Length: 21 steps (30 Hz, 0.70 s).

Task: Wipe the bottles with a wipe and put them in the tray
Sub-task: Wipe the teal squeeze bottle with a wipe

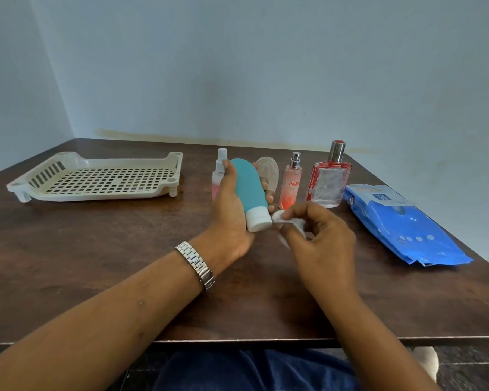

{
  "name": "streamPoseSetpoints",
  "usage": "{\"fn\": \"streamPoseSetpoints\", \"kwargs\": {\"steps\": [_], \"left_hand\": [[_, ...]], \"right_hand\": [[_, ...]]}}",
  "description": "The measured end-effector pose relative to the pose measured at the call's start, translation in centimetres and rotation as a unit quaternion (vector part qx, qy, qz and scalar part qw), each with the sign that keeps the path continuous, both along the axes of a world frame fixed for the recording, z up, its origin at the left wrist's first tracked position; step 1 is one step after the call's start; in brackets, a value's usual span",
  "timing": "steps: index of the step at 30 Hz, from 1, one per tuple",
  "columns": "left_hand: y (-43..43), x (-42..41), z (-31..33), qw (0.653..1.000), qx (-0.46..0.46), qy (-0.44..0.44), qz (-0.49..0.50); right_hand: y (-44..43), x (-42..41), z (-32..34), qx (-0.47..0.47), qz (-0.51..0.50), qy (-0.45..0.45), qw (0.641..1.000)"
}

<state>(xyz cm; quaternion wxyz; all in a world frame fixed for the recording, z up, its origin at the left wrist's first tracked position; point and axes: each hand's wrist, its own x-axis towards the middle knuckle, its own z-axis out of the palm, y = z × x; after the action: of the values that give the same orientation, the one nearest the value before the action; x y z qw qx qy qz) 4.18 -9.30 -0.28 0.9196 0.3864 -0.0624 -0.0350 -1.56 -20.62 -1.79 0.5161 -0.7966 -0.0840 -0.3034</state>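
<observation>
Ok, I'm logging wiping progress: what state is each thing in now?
Teal bottle: held tilted in the left hand, cap on.
Wipe: crumpled, pinched in the right hand.
Tray: on the table, no bottles in it.
Small spray bottle: upright.
Round clear bottle: upright.
Pink spray bottle: upright, uncapped.
Red perfume bottle: upright, capped.
Wipe pack: lying flat.

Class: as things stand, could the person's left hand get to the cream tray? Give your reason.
Probably yes. The tray lies on the table on the left hand's own side, and nothing stands between them. The hand grips the teal bottle, so it would arrive with that in it.
</observation>
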Motion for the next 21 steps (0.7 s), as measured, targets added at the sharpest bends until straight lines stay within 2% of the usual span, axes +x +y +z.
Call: {"fn": "streamPoseSetpoints", "kwargs": {"steps": [5, 7, 10, 15, 18, 20, 21], "left_hand": [[-0.3, -0.3, -0.3, 0.998, 0.052, -0.031, -0.013], [-0.2, -0.4, -0.4, 0.996, 0.07, -0.044, -0.015], [-0.2, -0.5, -0.5, 0.994, 0.086, -0.058, -0.023], [-0.2, -0.5, -0.7, 0.994, 0.095, -0.05, -0.033], [-0.5, -0.6, -0.9, 0.987, 0.146, -0.067, 0.018], [-0.8, -0.6, -0.8, 0.962, 0.223, -0.118, 0.101], [-0.9, -0.6, -0.8, 0.948, 0.25, -0.143, 0.138]], "right_hand": [[-1.1, 0.5, 1.3, 0.138, 0.046, 0.07, 0.987], [-1.1, 0.2, 1.4, 0.215, 0.098, 0.134, 0.962], [-0.7, -0.3, 1.2, 0.271, 0.162, 0.213, 0.925], [0.1, -1.1, 1.4, 0.326, 0.228, 0.257, 0.881], [0.0, -1.2, 1.4, 0.322, 0.212, 0.243, 0.89], [0.1, -1.3, 1.0, 0.27, 0.156, 0.186, 0.932], [0.1, -1.3, 0.7, 0.206, 0.108, 0.141, 0.962]]}}
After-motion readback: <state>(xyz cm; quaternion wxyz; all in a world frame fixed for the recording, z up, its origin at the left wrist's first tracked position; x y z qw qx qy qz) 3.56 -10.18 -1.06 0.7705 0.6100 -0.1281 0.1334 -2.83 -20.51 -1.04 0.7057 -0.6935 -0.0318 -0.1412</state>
